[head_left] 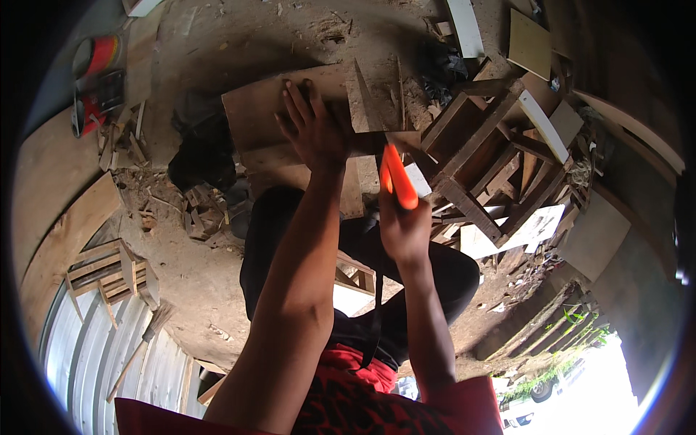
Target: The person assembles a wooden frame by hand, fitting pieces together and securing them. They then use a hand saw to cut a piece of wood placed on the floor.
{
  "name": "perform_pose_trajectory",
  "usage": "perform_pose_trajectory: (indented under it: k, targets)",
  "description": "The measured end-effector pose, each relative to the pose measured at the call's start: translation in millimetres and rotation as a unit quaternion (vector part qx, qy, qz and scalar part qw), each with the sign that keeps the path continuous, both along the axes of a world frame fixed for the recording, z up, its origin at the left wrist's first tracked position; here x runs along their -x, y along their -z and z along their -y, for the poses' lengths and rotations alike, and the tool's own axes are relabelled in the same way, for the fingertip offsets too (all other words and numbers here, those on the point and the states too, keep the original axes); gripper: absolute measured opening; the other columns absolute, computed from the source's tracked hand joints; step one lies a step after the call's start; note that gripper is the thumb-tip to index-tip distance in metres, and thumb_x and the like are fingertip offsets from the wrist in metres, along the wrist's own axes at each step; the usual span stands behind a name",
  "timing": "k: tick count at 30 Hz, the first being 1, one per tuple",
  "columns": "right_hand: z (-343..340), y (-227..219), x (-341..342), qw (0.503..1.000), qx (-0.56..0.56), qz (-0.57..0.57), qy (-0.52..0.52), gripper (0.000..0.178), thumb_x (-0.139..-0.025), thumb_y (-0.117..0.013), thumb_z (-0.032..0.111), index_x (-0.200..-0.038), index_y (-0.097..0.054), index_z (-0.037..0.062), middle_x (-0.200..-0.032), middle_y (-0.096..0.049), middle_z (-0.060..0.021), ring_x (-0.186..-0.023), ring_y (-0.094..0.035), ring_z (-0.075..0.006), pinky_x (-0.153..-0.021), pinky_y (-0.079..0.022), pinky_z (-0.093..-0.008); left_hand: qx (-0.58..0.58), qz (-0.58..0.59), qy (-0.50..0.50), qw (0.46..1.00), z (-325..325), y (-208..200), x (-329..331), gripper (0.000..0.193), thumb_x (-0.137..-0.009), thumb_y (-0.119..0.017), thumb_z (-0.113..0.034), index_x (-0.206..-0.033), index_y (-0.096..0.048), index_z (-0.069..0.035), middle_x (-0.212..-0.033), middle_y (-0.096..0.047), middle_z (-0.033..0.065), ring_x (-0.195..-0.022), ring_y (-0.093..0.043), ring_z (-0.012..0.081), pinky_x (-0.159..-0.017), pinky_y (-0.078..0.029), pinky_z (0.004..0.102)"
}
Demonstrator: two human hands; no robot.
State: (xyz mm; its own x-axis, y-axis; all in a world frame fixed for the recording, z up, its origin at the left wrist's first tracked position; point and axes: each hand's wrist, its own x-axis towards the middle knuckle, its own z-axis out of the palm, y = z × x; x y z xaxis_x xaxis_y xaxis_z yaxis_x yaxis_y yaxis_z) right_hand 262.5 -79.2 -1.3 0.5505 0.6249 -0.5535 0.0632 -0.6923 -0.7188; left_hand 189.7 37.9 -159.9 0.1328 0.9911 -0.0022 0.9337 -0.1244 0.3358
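My left hand (313, 134) lies flat with its fingers apart on a brown wooden board (250, 109) in front of my knees. Closed around the bright orange handle of a handsaw (401, 177) is my right hand (404, 228), just right of the board. The handle is smeared by motion. A thin blade seems to run forward from it, beside the board's right end, where a dark strip of wood (368, 143) also shows. How deep the blade sits in the wood, I cannot tell.
A dark wooden frame (482, 138) leans among scrap at right. Black plastic (203, 148) lies left of the board. Red tins (88, 116) stand far left. A slatted wooden piece (109, 272) and a brush (156, 322) are at lower left. Wood chips litter the dirt floor.
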Motion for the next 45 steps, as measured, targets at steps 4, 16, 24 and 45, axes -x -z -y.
perform_pose_trajectory:
  k: [4,16,24,45]
  targets:
    - [-27.2,9.9,-2.3,0.999,0.029,0.000,-0.035,0.025,-0.090,-0.064,0.013,-0.073,-0.057,-0.0038,-0.056,-0.056,-0.0188,-0.052,-0.064,-0.0285,-0.053,-0.046,-0.0383,0.014,-0.012,-0.002,1.000,3.7,-2.0,1.3,0.057,-0.098,-0.045,-0.031,-0.149,-0.035,-0.008,-0.159,-0.025,0.0220,-0.150,-0.021,0.0346,-0.120,-0.014,0.0578]
    - [21.7,22.2,28.1,0.995,-0.085,0.022,0.037,0.017,-0.092,-0.062,0.011,-0.083,-0.058,-0.0035,-0.061,-0.057,-0.0108,-0.059,-0.051,-0.0103,-0.057,-0.044,-0.0325,0.013,-0.023,0.003,1.000,-1.2,-3.0,3.0,0.056,-0.099,-0.046,-0.028,-0.150,-0.032,-0.008,-0.160,-0.024,0.0211,-0.150,-0.020,0.0348,-0.119,-0.014,0.0592]
    - [104.3,106.3,40.0,0.977,-0.156,0.110,-0.098,0.015,-0.090,-0.060,0.009,-0.100,-0.063,-0.0014,-0.067,-0.056,-0.0049,-0.062,-0.057,-0.0149,-0.064,-0.048,-0.0300,0.025,-0.031,0.008,0.999,0.8,0.1,4.5,0.059,-0.099,-0.046,-0.026,-0.153,-0.029,-0.009,-0.162,-0.021,0.0195,-0.152,-0.017,0.0333,-0.120,-0.013,0.0592]
    - [49.8,-34.3,57.2,0.995,-0.070,0.060,-0.021,0.023,-0.087,-0.067,0.010,-0.070,-0.055,0.0013,-0.054,-0.050,-0.0170,-0.047,-0.056,-0.0364,-0.045,-0.041,-0.0341,0.038,-0.027,-0.068,0.997,13.7,3.1,-6.7,0.067,-0.093,-0.048,-0.032,-0.152,-0.030,-0.005,-0.163,-0.017,0.0214,-0.152,-0.016,0.0340,-0.120,-0.008,0.0619]
